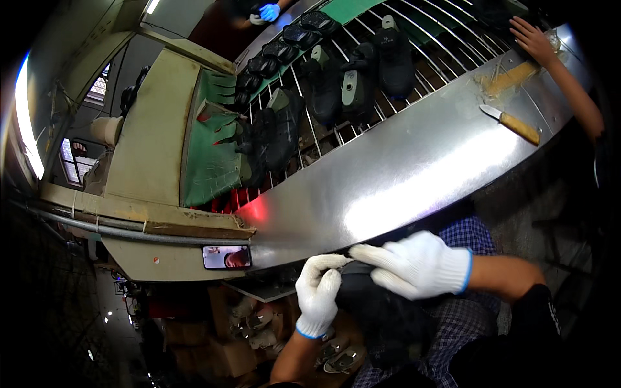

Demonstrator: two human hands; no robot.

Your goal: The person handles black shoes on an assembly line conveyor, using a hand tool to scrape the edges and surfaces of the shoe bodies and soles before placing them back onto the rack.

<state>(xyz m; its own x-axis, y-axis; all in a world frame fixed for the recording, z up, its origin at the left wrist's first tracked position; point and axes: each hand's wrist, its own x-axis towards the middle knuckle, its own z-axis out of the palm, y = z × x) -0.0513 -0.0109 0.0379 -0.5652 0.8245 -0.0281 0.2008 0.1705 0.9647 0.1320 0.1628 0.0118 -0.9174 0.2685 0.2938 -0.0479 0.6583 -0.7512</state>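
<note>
Black shoe (pixel 378 310), dark and matte, rounded upper, held low between both gloved hands just below the steel bench (pixel 401 174). Left hand (pixel 317 294) curled around its near end; right hand (pixel 414 264) laid flat over its top, fingers pressed together.

Shoe factory, black shoes (pixel 323 90) on wire-rack conveyor (pixel 446 39), steel workbench (pixel 414 168)

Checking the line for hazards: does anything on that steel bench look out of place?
Yes. A wooden-handled knife lies loose on the steel bench, blade bare, near another person's hand. A phone sits at the bench's left end.
</note>
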